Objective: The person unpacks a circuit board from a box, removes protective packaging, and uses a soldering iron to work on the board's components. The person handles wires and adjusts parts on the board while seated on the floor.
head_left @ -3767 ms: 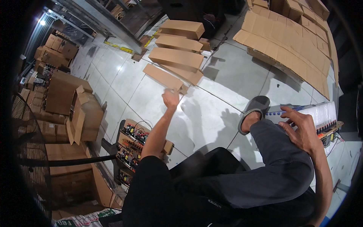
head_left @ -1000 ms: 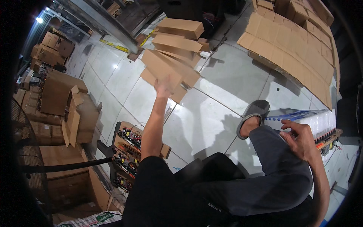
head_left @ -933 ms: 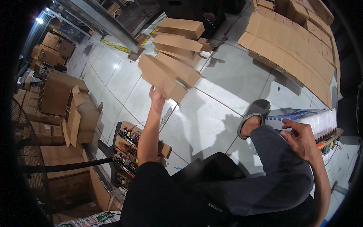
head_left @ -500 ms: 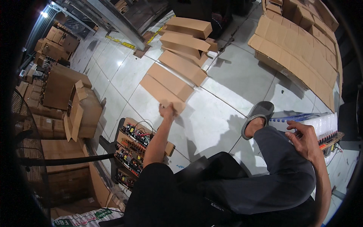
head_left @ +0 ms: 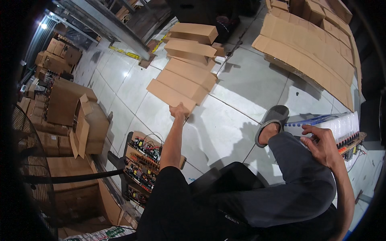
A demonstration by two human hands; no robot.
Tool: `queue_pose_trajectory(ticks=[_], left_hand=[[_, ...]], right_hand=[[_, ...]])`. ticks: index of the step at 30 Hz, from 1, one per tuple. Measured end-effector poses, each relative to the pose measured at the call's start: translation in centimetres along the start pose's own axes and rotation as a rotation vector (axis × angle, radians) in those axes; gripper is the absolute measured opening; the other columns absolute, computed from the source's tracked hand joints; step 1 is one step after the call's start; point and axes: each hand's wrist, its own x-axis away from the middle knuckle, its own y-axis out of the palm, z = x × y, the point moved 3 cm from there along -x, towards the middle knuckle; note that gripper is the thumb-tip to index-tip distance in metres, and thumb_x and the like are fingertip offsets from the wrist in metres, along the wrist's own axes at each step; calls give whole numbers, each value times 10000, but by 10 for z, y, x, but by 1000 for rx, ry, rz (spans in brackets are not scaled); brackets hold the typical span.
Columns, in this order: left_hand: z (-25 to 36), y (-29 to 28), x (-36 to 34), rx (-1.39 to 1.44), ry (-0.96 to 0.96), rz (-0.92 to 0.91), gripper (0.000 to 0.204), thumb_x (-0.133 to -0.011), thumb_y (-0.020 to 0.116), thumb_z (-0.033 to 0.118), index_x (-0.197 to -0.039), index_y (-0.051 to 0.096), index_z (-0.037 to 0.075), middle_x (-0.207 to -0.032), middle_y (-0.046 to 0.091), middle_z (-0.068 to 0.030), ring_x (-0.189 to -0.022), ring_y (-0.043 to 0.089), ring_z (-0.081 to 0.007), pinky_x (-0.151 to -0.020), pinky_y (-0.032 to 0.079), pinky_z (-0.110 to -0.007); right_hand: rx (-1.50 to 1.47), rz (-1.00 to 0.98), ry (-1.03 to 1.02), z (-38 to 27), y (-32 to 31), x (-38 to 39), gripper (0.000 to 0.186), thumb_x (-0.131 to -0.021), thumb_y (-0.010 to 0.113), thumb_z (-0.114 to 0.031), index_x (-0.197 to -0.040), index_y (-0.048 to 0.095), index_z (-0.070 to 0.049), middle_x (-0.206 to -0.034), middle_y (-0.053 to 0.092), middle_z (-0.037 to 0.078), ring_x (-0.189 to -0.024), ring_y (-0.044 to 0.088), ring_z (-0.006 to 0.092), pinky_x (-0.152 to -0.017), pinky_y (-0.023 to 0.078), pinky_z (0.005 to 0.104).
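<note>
My left hand [head_left: 178,110] grips the near end of a folded brown cardboard box [head_left: 164,92], which lies flat on the tiles beside several similar long boxes [head_left: 183,77]. My right hand [head_left: 321,144] rests on my right knee with its fingers loosely bent and apart, holding nothing. Just past it sit a white wrapped stack [head_left: 341,122] with blue markings and a board with a row of black knobs [head_left: 350,145].
Stacked circuit boards [head_left: 142,160] lie left of my arm, near a fan [head_left: 34,160] and piled cartons [head_left: 82,124]. A large cardboard sheet [head_left: 303,60] covers boxes at upper right. A steel column [head_left: 128,36] stands at the back. My sandalled foot [head_left: 271,124] is on the right.
My left hand has moved a cardboard box toward me and down flat, in front of the others; it now lies lined up alongside them. My right hand has stayed on my knee.
</note>
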Motion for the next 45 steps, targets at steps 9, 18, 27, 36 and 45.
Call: queue_pose_trajectory(ticks=[9, 18, 27, 36, 45], left_hand=[[22, -4, -1, -713, 941, 204, 781, -916, 688, 439, -1544, 386, 87, -1574, 380, -221, -1471, 298, -447, -1156, 292, -611], [42, 86, 73, -1674, 1333, -570, 712, -943, 612, 540, -1542, 434, 198, -1695, 115, -163, -1526, 169, -459, -1086, 256, -766], [45, 111, 25, -1737, 1103, -469, 729, -946, 616, 538, -1555, 412, 193, -1699, 73, -188, -1526, 176, -470, -1070, 390, -674], [66, 103, 8, -1554, 996, -513, 730, -927, 685, 411, -1541, 403, 133, -1656, 158, -272, -1509, 188, -500, -1157, 315, -640], [40, -8, 17, -779, 509, 187, 875, -855, 754, 418, -1474, 347, -47, -1480, 423, -330, -1395, 404, -449, -1112, 366, -578]], right_hand=[[-14, -17, -27, -11, -2, -5, 307, -932, 711, -200, -1091, 695, 61, -1211, 705, 224, -865, 751, 347, -770, 597, 389], [-64, -35, -5, -3, 3, -8, 295, -939, 712, -183, -1109, 689, 58, -1195, 711, 218, -856, 755, 333, -757, 602, 389], [-68, -56, -24, -5, 3, -9, 261, -937, 731, -165, -1095, 684, 38, -1035, 735, 226, -776, 756, 292, -680, 590, 388], [-100, -76, -29, -10, 7, -17, 261, -924, 744, -162, -1091, 680, 28, -913, 729, 224, -706, 736, 287, -646, 568, 383], [-114, -75, -46, -4, 10, -19, 269, -908, 745, -156, -1079, 689, 46, -1061, 731, 204, -834, 738, 325, -751, 574, 391]])
